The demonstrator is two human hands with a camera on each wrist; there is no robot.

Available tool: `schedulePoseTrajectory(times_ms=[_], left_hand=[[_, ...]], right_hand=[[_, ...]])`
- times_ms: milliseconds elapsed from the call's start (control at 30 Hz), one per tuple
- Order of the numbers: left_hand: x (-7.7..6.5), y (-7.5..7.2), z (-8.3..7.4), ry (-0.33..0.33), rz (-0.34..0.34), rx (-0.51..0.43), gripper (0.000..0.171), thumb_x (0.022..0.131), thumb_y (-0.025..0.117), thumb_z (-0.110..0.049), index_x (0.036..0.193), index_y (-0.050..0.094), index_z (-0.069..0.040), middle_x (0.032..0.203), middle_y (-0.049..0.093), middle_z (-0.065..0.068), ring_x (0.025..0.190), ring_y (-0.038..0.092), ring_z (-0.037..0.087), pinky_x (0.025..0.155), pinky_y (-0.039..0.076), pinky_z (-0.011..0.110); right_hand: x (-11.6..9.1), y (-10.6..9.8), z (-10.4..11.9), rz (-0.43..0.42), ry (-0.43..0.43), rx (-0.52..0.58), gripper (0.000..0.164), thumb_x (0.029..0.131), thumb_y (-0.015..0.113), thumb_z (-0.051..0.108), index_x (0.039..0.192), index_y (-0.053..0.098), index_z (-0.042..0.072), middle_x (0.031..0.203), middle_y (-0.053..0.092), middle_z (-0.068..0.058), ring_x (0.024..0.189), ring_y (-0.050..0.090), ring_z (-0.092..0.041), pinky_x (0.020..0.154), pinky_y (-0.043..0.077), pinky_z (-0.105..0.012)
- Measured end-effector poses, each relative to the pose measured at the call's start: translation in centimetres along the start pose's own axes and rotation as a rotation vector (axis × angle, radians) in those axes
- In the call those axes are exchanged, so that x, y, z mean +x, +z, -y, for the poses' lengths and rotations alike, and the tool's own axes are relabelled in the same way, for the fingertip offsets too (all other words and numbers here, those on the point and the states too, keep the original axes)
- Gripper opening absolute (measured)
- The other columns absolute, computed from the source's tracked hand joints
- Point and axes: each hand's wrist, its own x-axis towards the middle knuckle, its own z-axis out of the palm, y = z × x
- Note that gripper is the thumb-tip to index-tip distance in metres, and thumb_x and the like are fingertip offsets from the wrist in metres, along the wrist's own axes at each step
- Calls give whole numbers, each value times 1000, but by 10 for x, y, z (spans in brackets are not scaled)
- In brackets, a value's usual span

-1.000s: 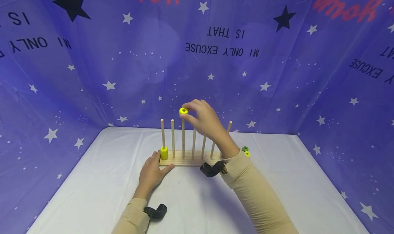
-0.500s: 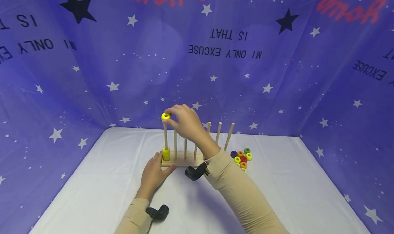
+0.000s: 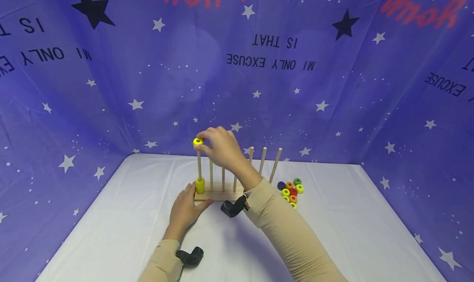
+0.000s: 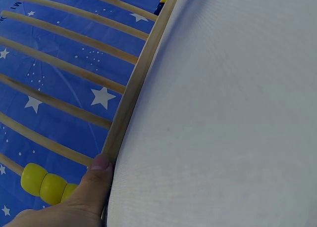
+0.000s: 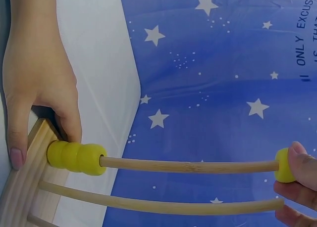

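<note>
My right hand [image 3: 223,148] pinches a round yellow bead [image 3: 198,142] between thumb and fingers, right at the top of the leftmost peg [image 5: 198,165]. Lower on that same peg sits a stack of three yellow beads [image 5: 77,157], resting against the wooden base [image 3: 218,196]. The left end of this base is gripped by my left hand [image 3: 185,206], thumb [image 4: 99,173] along the front edge and fingers around the far side. Other upright pegs [image 4: 64,66] stand in a row to the right, bare where they show; my right hand and forearm cover parts of them in the head view.
A loose cluster of yellow, orange, red, green and dark purple beads [image 3: 293,191] lies on the white-covered table [image 3: 344,216], right of the base. Behind the table hangs a blue-purple cloth [image 3: 259,109] with stars.
My right hand has moved left with the yellow bead, from above the third peg to the top of the leftmost one, and lowered slightly. The left hand stays at the base.
</note>
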Motion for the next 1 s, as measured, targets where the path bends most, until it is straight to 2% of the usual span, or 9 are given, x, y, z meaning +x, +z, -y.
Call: schedulePoseTrajectory(times_ms=[367, 1000], left_hand=[[-1, 1, 0, -3, -2, -14, 91, 84, 71, -57, 153, 36, -9, 154, 41, 24, 141, 38, 49, 117, 30, 62], [1, -1, 0, 3, -3, -2, 93, 84, 70, -60, 153, 35, -10, 155, 41, 22, 143, 37, 46, 118, 30, 61]], right_hand=[[0, 4, 1, 24, 8, -26, 31, 95, 66, 42, 117, 73, 21, 108, 73, 9, 103, 60, -15, 92, 46, -38], [1, -1, 4, 27, 22, -30, 30, 97, 62, 42, 116, 73, 21, 108, 71, 8, 103, 57, -14, 89, 45, -34]])
